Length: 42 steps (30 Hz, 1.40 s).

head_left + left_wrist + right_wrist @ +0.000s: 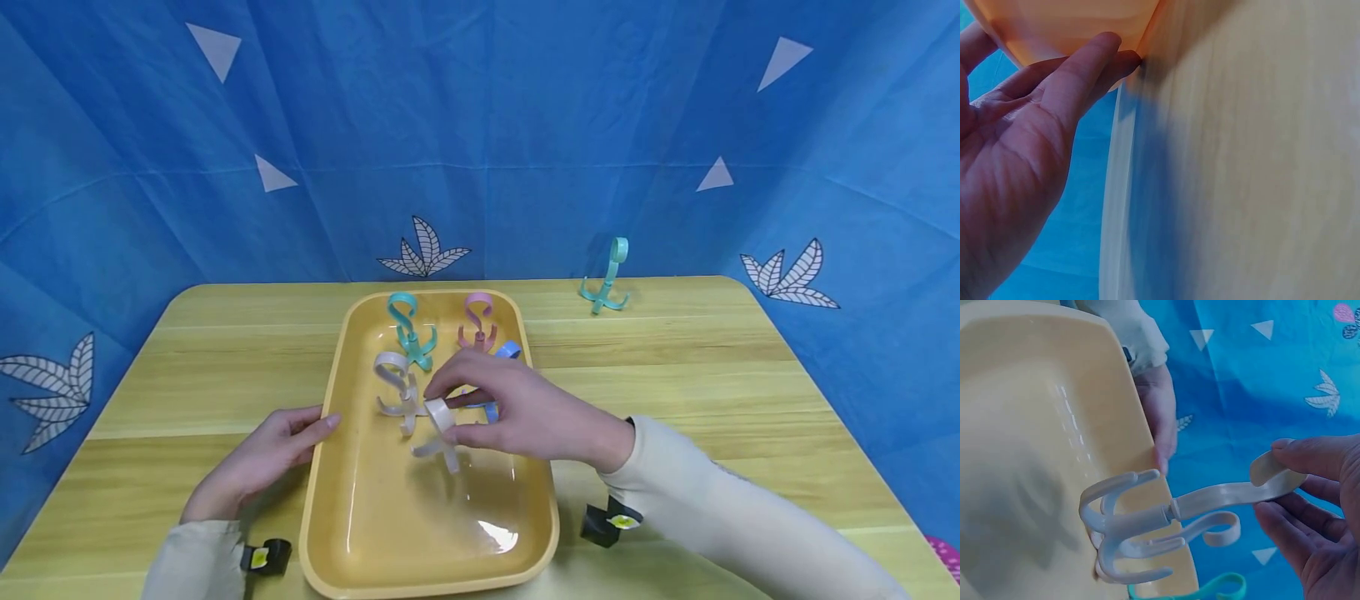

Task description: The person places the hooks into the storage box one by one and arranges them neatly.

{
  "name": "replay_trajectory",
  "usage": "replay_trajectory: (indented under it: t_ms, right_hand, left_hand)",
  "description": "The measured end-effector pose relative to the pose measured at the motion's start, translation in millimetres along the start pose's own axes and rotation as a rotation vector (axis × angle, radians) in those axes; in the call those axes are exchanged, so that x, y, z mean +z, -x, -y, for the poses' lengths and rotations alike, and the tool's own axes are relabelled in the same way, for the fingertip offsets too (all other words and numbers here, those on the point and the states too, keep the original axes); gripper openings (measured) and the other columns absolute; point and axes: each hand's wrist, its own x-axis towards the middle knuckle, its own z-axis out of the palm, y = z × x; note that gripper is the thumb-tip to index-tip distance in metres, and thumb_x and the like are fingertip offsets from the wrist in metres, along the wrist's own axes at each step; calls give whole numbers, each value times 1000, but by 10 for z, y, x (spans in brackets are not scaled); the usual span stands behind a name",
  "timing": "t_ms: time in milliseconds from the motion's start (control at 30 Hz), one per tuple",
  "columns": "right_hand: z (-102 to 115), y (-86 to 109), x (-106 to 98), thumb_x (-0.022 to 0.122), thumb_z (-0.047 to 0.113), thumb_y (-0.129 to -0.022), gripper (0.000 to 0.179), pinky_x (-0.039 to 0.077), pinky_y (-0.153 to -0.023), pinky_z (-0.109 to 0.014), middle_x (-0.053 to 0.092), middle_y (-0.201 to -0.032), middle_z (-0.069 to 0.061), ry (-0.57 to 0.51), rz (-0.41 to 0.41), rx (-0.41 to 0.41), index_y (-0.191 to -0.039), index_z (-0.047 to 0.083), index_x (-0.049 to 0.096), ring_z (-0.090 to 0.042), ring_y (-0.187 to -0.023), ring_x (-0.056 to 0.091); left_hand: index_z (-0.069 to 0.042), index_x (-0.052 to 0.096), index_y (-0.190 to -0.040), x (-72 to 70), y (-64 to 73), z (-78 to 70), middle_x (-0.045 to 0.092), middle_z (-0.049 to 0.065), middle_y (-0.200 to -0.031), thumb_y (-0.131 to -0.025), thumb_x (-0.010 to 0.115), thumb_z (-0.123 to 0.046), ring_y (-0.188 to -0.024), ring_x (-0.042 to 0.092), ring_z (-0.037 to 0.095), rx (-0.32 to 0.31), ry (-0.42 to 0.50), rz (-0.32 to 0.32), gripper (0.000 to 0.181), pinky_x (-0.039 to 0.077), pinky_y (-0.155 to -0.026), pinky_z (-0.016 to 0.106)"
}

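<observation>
My right hand (517,408) pinches a white multi-prong hanger hook (1222,495) by its curled top, between thumb and fingers. The hook's prongs point down over the middle of the yellow tray (420,517). At the tray's left rim, my left hand (262,458) grips the edge, thumb over the rim and fingers against the outside. Another white hook (405,396) lies in the tray beside the held one. Farther back in it are a teal hook (412,337) and a pink hook (478,321). A blue hook (507,350) is partly hidden behind my right hand.
A separate teal hook (606,287) stands on the wooden table (675,375) near the back edge, right of the tray. Blue cloth (480,125) with white triangles and leaf prints hangs behind the table.
</observation>
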Motion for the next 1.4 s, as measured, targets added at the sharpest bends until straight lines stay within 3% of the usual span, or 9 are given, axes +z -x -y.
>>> replay_trajectory:
  t_ms: [167,433,933,1133,1400]
  right_hand:
    - [-35,-87,98,72,-2,-88,28,50,-93,-28,60,-114,0,-51,37,8,-114,4,64,-11,-111,56]
    - [-67,-171,230,73,-2,-87,31,49,-94,-24,59,-116,0,-39,84,43,-115,4,62,-7,-112,55]
    - [-129,-219,363,76,6,-87,34,46,-92,-17,59,-115,3,149,145,-4,-116,10,60,-3,-111,55]
    - [-161,-228,376,76,8,-87,34,47,-93,-20,58,-116,2,181,140,-36,-117,9,60,-4,-109,56]
    - [-172,-210,345,78,14,-87,41,46,-94,-20,56,-122,2,219,121,-18,-123,10,58,-12,-110,56]
  left_hand:
    - [18,39,-139,-2,-4,4,56,28,-128,-107,46,-26,-111,62,23,-2,-14,-10,56,52,-91,33]
    - [18,39,-139,-6,-16,19,56,28,-129,-107,47,-26,-111,62,21,-2,-25,-18,56,52,-91,32]
    - [17,40,-139,-6,-17,10,55,28,-129,-106,47,-26,-112,62,24,-2,-11,-15,55,53,-90,34]
    - [18,40,-139,-6,-22,18,56,29,-129,-107,47,-26,-110,62,24,-2,-16,-16,55,53,-89,34]
    - [18,41,-138,-9,-22,25,57,28,-127,-107,47,-25,-109,63,24,0,-19,-17,54,54,-88,34]
